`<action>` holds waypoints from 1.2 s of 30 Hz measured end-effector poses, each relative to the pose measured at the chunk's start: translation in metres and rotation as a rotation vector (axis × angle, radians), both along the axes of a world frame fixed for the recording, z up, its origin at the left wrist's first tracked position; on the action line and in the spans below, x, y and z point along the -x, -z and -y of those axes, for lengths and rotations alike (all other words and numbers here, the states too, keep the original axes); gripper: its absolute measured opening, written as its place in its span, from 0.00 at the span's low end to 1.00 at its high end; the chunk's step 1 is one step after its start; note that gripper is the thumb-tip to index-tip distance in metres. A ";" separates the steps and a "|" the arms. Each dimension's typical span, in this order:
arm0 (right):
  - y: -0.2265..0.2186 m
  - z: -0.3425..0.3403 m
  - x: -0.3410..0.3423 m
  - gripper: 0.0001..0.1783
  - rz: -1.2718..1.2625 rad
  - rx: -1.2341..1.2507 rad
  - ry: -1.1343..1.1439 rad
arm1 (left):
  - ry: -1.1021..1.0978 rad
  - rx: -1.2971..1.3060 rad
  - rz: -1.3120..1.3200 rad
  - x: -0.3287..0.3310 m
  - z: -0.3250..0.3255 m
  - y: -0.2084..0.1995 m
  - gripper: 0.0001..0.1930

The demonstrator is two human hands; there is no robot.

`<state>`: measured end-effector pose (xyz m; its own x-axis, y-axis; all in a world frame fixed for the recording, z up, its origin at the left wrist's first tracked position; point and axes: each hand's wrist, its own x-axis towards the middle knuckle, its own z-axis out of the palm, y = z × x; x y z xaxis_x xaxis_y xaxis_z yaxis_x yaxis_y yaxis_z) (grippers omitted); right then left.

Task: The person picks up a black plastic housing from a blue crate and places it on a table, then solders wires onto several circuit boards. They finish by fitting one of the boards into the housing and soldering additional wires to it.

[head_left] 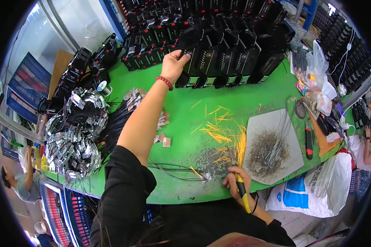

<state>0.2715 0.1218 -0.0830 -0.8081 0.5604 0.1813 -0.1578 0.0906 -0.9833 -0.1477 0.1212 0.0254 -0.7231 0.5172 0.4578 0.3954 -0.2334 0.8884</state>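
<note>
the left hand was stretched to the far side of the green tabletop, its thumb and bent fingers pinching the left edge of a black housing. that housing stood upright at the left end of the nearer row of black housings, with green-and-white labels low on their near faces. more dark units with red parts were packed behind and to the left. a red bead bracelet circled the left wrist.

the right hand was at the near edge, right of the middle, its fingers curled around a yellow-and-black tool; the tool's working end could not be made out. just left of this hand, black leads ran to a small pale piece with a yellow strip on the tabletop.

farther off, loose thin yellow strips lay scattered, some beside a grey board that bore dark crumbs and thin grey wires. a red-and-black handled tool lay right of the board. at the left, silver-ended black cables were heaped near a wire spool. a white-and-blue sack stood near right, beyond the table's edge.
</note>
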 end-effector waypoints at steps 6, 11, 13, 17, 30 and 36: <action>0.000 -0.001 0.004 0.11 0.002 0.011 0.019 | -0.162 -0.084 0.104 0.005 -0.007 0.015 0.08; 0.005 0.002 0.004 0.11 0.003 0.009 0.032 | -0.412 -0.108 -0.004 0.029 -0.005 -0.011 0.09; 0.004 0.002 0.005 0.11 -0.020 0.005 0.052 | -0.492 0.052 -0.165 0.015 0.006 -0.024 0.08; 0.002 0.006 -0.002 0.11 -0.020 -0.012 0.062 | -0.270 0.279 -0.661 -0.039 0.062 -0.040 0.07; -0.172 -0.056 0.076 0.22 0.183 -1.022 -0.143 | 0.444 0.661 -1.418 -0.217 0.173 -0.023 0.16; -0.152 -0.048 0.069 0.12 0.150 -1.198 -0.100 | 0.521 0.762 -0.819 -0.232 0.181 -0.065 0.26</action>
